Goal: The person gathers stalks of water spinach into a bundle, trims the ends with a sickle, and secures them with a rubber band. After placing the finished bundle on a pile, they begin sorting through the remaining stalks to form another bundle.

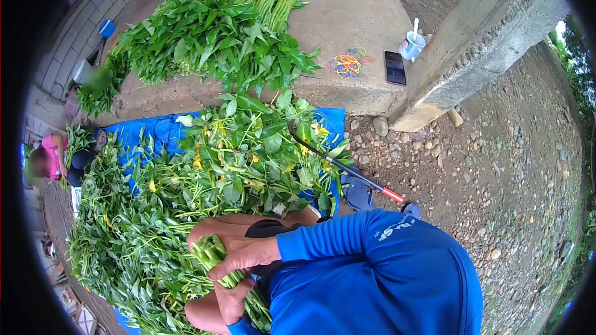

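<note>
A bundle of green stems (211, 249) lies across my lap, its cut ends pointing up and left. My right hand (245, 253) is wrapped round the stems near those ends. Just below it, my left hand (233, 298) grips the same bundle lower down. The leafy end runs down beside my blue sleeve and is partly hidden. Loose leafy greens (149, 236) are heaped in front of me and to the left on a blue tarp (333, 121).
Bundled greens (217, 31), rubber bands (347, 65), a phone (395, 67) and a cup (411, 46) sit on a concrete slab beside a post (478, 43). A red-handled sickle (354, 171) lies on the greens' right edge, near slippers (357, 193). A person (54, 154) holds greens at far left.
</note>
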The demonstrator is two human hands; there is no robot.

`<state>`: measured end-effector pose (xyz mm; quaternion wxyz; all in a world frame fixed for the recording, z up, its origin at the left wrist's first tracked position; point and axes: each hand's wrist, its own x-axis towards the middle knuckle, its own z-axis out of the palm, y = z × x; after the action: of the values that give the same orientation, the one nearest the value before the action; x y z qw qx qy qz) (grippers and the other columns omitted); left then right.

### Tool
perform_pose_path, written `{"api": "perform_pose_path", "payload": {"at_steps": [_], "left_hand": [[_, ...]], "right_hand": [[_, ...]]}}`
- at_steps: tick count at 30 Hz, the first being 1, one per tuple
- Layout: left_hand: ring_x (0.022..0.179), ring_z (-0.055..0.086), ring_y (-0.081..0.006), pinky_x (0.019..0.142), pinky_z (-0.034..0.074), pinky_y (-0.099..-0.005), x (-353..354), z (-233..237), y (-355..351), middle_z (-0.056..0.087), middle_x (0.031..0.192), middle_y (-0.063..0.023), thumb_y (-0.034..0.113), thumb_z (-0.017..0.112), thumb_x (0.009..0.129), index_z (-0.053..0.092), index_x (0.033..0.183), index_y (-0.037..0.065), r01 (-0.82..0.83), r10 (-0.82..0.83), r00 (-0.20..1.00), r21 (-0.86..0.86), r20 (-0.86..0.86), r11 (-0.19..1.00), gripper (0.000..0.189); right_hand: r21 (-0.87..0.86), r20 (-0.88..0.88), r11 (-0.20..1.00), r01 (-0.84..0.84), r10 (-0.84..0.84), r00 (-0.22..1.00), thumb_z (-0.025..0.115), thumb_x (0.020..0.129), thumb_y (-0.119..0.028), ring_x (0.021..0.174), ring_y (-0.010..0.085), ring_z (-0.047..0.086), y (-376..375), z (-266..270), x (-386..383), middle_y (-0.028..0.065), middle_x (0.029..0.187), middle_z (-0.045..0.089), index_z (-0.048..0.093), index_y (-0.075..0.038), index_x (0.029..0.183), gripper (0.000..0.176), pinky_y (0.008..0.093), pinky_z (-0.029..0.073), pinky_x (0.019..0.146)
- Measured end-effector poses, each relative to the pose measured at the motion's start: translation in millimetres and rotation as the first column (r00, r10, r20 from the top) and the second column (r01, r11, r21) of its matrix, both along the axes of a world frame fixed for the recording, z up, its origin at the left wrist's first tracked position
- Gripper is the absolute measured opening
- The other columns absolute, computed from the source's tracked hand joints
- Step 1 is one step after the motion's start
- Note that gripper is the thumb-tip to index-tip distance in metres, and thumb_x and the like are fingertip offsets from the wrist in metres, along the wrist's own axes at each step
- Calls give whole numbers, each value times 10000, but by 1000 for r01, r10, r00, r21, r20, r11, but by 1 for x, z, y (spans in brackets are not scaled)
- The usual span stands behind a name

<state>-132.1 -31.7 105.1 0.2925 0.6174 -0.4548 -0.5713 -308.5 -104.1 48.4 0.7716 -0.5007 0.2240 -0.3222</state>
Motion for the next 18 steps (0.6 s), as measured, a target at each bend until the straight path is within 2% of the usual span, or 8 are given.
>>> {"api": "perform_pose_path", "payload": {"at_steps": [2, 5, 7, 9, 13, 14, 17, 18], "left_hand": [[902, 666, -177, 820, 551, -311, -12, 25, 2, 689, 1034, -64, -11, 758, 709, 624, 1230, -25, -81, 83, 996, 49, -33, 996, 538], [1004, 671, -200, 891, 554, -336, -9, 25, 8, 683, 1103, -100, 9, 781, 755, 599, 1259, -46, -110, 112, 994, 111, -16, 988, 539], [1146, 635, -257, 1012, 520, -372, -7, 9, 16, 635, 1256, -155, 83, 839, 790, 486, 1426, -59, -138, 146, 987, -120, 62, 983, 741], [1375, 542, -329, 1154, 432, -424, -13, 20, 21, 499, 1516, -279, 260, 920, 810, 128, 1672, -55, -69, 145, 955, -280, 260, 957, 1212], [1304, 638, -369, 1081, 505, -416, 38, 45, 16, 615, 1431, -277, 683, 799, 856, 310, 1624, -83, 253, -198, 945, -198, 259, 947, 1189], [1232, 690, -332, 1022, 543, -372, 49, 62, 3, 688, 1329, -250, 796, 584, 955, 479, 1516, -110, 237, -226, 967, -94, 116, 967, 1070], [1055, 737, -237, 961, 568, -337, 7, 6, -21, 759, 1157, -179, 679, 295, 1122, 638, 1358, -87, -619, 607, 785, -175, -122, 766, 872], [1015, 739, -231, 962, 568, -346, 4, 9, -23, 765, 1154, -169, 695, 310, 1111, 668, 1314, -75, -666, 630, 723, -46, -283, 744, 874]], "right_hand": [[-126, -5, 967, 221, -223, 975, 807, 849, -196, 955, 209, 653, 2, 2, 32, 115, 1223, 635, 519, -59, 1466, 695, 331, 535, 831], [-23, -22, 987, 157, -158, 987, 795, 835, -216, 1112, 229, 638, -1, 39, 20, 111, 1230, 647, 548, -50, 1440, 675, 380, 510, 989], [72, -49, 991, 117, -114, 992, 786, 841, -227, 1130, 207, 634, -1, 34, 28, 95, 1181, 679, 583, -44, 1420, 641, 378, 500, 1001], [126, -54, 990, 69, -63, 997, 796, 857, -226, 1137, 175, 641, -2, 20, 40, 79, 1175, 710, 640, -50, 1372, 567, 364, 500, 1013], [232, 64, 970, -73, 60, 996, 817, 887, -190, 1131, 152, 657, -3, 10, 47, 56, 1213, 726, 684, -48, 1312, 468, 344, 529, 1007], [243, 128, 965, -94, 64, 990, 812, 892, -183, 1125, 151, 658, -1, 12, 49, 54, 1217, 725, 675, -41, 1321, 472, 346, 534, 1003], [155, 184, 985, -78, 49, 982, 795, 897, -163, 1168, 167, 647, -1, 36, 48, 61, 1274, 704, 641, -27, 1371, 517, 355, 508, 1058], [106, 154, 991, -84, 67, 986, 797, 895, -173, 1187, 170, 631, -5, 35, 43, 61, 1280, 689, 634, -36, 1391, 540, 352, 485, 1084]]}}
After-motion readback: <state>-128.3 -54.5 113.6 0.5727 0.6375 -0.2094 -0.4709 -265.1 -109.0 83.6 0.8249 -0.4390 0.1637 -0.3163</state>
